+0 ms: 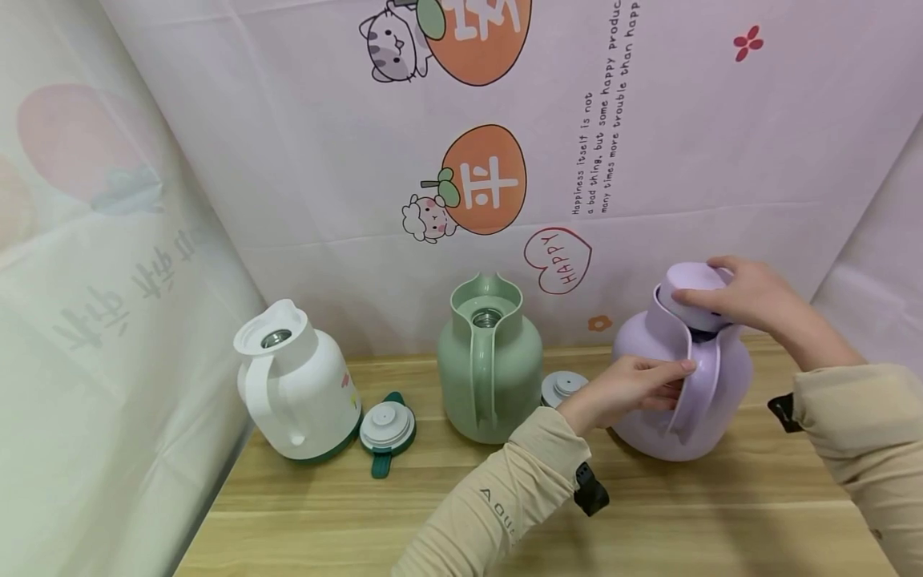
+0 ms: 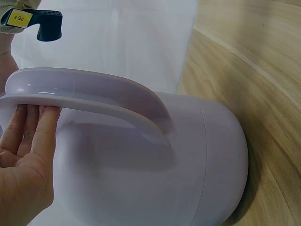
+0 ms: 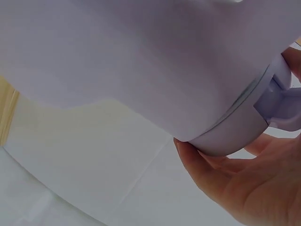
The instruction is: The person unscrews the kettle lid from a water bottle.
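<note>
On the right of the head view stands a lilac thermos jug (image 1: 659, 439). My left hand (image 1: 623, 389) holds its handle (image 2: 108, 106) near the top, the fingers tucked beneath it in the left wrist view. Above, my right hand (image 1: 757, 296) grips the jug's lilac lid (image 1: 692, 280) at the neck, thumb and fingers around its sides. A dark band shows under the lid's front edge. Seen from the right wrist, the lid (image 3: 233, 136) sits against the jug's rim, with a recessed tab in its side. Whether it is fully seated I cannot tell.
A green jug (image 1: 454, 373) and a white jug (image 1: 328, 393) stand lidless to the left on the wooden table (image 1: 310, 521). A stopper with green tabs (image 1: 388, 425) lies beside the white jug. Another pale stopper (image 1: 564, 385) is partly behind my left wrist. Printed cloth (image 1: 346, 176) hangs behind.
</note>
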`<state>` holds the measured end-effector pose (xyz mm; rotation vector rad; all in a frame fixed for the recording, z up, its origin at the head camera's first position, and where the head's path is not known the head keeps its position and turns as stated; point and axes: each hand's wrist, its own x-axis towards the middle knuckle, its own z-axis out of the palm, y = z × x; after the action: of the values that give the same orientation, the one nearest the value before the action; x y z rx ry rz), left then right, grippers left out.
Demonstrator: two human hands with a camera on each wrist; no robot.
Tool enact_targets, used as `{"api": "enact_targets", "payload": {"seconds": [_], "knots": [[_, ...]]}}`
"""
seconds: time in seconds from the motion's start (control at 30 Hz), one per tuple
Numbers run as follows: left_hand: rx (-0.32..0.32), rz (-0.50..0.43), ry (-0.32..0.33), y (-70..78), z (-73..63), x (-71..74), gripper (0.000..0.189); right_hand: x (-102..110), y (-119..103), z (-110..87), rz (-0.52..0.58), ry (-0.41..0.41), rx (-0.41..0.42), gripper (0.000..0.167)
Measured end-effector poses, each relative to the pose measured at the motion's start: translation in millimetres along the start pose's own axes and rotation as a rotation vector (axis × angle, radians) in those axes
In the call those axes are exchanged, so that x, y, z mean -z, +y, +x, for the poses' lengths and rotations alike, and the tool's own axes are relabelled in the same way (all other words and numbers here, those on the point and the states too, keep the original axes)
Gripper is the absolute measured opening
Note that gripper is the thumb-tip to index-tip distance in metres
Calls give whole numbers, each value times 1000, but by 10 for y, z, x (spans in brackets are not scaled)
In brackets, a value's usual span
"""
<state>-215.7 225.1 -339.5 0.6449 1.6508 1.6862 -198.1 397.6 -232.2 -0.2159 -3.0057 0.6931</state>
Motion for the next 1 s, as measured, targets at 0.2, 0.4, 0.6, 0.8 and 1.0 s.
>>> {"api": "enact_targets", "payload": {"seconds": [0.2,0.4,0.6,0.8,1.0], "knots": [[-2,-3,12,-6,6,-1,39,24,-3,-36,60,18,-24,96],[1,-4,26,-14,-6,1,39,34,50,-81,152,32,-34,93],[-6,-4,26,-21,-24,10,40,29,125,-127,264,9,-46,92],[-10,-6,27,-27,-38,23,40,18,169,-128,343,3,-44,91],[-6,-12,38,-41,-32,34,41,6,195,-138,401,20,-57,91]]}}
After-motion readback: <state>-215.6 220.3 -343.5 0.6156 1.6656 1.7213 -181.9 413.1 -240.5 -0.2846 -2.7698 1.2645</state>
